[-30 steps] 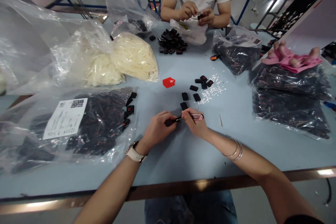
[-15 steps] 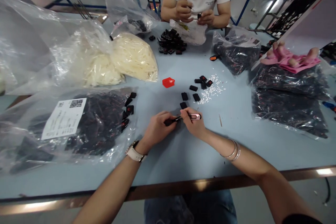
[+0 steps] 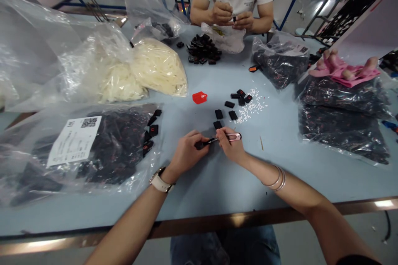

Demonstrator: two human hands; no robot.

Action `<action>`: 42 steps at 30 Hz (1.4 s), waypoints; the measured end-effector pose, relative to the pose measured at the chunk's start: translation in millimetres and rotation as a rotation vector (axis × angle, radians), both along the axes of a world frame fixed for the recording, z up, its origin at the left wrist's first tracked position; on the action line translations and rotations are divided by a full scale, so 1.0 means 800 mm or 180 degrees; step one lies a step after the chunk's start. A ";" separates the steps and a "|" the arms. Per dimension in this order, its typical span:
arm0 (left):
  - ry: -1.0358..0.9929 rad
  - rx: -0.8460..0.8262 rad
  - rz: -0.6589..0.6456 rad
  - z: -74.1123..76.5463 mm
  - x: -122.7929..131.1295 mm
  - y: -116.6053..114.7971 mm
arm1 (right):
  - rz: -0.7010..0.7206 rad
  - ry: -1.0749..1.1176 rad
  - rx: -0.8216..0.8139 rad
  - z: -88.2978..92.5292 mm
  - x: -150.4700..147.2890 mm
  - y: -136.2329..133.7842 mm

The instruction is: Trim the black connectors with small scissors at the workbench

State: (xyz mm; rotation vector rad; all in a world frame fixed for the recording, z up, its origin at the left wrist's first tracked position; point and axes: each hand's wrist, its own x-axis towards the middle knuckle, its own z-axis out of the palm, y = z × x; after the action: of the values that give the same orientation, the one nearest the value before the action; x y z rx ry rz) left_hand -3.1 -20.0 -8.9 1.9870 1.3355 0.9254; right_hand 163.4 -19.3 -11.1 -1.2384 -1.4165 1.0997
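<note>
Left hand — one, fingers closed round one dark part. Right hand — one, pinching one slim tool, tip at that part. Beyond: eight loose black blocks, one red piece.

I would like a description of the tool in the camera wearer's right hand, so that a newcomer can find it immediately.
On the blue-grey table, nearer than the loose black blocks, find the right hand. It holds a slim tool that points toward the left hand. A rounded, pinkish end sets it apart from the angular black blocks.
</note>
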 end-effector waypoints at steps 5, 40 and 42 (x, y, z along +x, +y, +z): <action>0.0066 0.0037 0.0028 0.001 0.000 0.000 | 0.0030 -0.0011 0.0017 -0.002 0.001 -0.001; 0.0194 -0.0023 0.0086 0.008 0.000 0.001 | -0.0018 -0.0064 0.0245 0.003 -0.005 -0.006; 0.0207 -0.0010 0.0082 0.008 0.000 0.001 | 0.0015 -0.0034 0.0272 0.003 -0.006 -0.005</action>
State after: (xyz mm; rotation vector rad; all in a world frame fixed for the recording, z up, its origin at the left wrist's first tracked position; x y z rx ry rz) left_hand -2.9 -19.3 -2.4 2.0175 1.4005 0.8766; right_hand 158.8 -23.5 -8.4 -1.1824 -1.4601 1.0265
